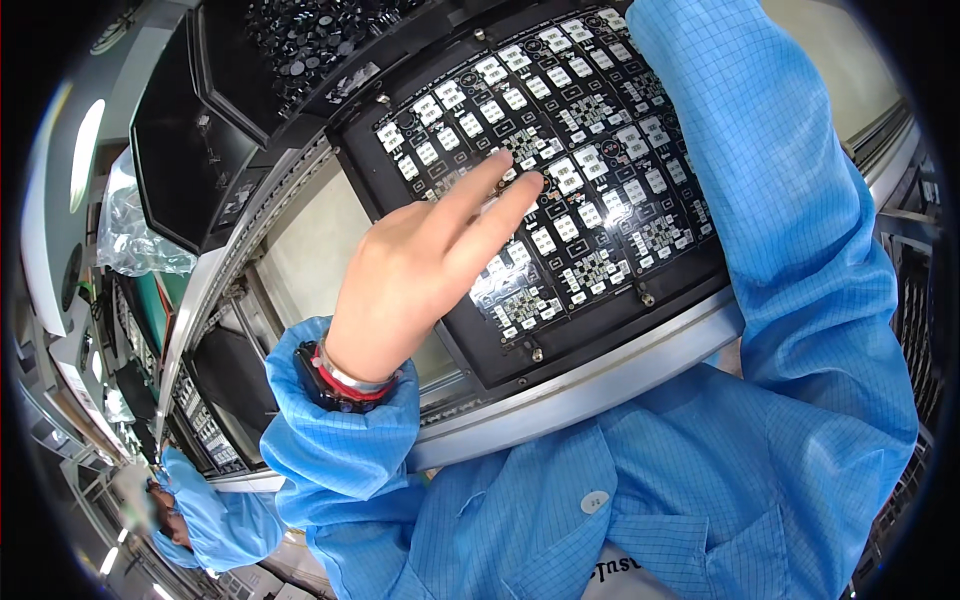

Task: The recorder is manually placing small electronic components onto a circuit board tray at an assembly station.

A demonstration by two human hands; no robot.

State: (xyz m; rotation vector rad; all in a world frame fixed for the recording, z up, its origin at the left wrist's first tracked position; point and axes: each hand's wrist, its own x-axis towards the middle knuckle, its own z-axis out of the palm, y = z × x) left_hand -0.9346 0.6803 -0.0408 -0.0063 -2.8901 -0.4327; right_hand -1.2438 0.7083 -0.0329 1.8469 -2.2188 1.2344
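My left hand (400, 270) is over a black circuit board panel (592, 200) full of white parts. Two of its fingers are stretched out and apart, their tips at or just above the middle of the panel; I cannot tell whether they touch it. The thumb and the other fingers are hidden beneath the hand, and I see nothing held. A dark carrier tray (500, 368) with small metal pins frames the panel. My right arm, in a blue checked sleeve (745, 150), reaches up past the panel's right side. The right hand lies beyond the top edge.
A black bin (262, 100) of small dark round components stands at the far left, beside another black bin (165, 180). A metal rail (590, 378) runs along the near side. Clear plastic bags (140, 235) hang at left. A co-worker in blue (225, 520) is at lower left.
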